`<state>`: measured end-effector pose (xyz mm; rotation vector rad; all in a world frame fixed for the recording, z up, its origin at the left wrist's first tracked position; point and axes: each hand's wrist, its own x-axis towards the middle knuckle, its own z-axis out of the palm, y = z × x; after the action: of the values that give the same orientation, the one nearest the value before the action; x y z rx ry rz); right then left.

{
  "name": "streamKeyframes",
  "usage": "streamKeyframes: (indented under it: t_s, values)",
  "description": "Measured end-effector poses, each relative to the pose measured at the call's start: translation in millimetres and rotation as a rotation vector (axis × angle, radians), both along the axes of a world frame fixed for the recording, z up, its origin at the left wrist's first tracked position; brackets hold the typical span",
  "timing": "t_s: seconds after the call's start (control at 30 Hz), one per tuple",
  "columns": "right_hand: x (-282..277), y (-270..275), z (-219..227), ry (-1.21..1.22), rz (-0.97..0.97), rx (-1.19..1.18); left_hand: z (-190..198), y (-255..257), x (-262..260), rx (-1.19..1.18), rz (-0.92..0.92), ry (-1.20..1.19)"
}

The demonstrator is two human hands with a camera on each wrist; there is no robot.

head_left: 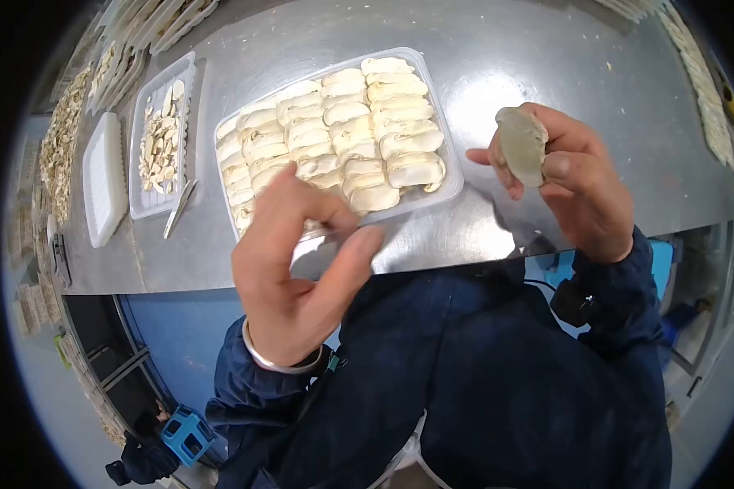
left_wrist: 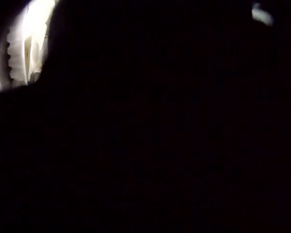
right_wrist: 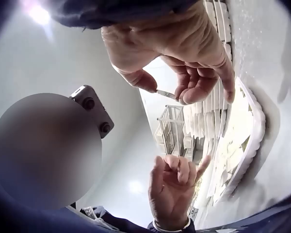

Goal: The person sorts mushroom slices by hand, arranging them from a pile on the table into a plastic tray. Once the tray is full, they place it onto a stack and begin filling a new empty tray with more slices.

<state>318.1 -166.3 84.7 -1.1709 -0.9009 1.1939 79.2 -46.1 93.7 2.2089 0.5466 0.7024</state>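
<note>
Between the thumb and fingers of my right hand is a thin, pale grey-green slice, likely mushroom, raised over the steel table right of a large clear tray. The right wrist view catches this slice nearly edge-on. Overlapping rows of cream mushroom slices with brownish edges fill the tray. My left hand hovers at the tray's near edge, fingers loosely bent, thumb and forefinger apart, nothing between them. The left wrist view is almost wholly dark.
Left of the large tray, a smaller tray holds small pale pieces. Metal tweezers lie beside it. Further left is a white ridged tray. Stacked trays of slices stand at the back left. The steel table ends near my body.
</note>
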Motion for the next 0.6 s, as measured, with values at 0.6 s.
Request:
streamKeyframes:
  t_s: [0.6]
  values:
    - [21, -35, -6, -0.246, -0.192, 0.036, -8, -4, 51, 0.368, -0.052, 0.366]
